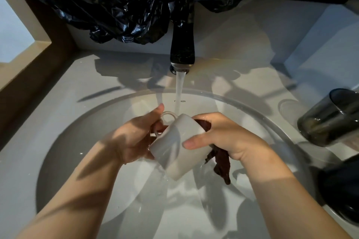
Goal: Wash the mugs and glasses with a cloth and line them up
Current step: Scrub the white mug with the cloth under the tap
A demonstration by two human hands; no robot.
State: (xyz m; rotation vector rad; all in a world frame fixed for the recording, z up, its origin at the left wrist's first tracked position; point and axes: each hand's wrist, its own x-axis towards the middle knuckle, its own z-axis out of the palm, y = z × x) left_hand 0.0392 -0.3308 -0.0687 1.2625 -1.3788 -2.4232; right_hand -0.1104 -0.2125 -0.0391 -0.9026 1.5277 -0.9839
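Over the sink basin's [272,106] middle, just under the running tap [182,48], a tilted white mug [174,147] is being rinsed: the left hand [132,137] is gripping its handle side to steady it, while the right hand [227,136] is pinching a dark cloth [221,165] against its wall, likely scrubbing.

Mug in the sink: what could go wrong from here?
The wet mug, tilted between the left hand and right hand under the running tap, could slip and chip on the sink. The right arm might also knock the glass standing close by on the counter.
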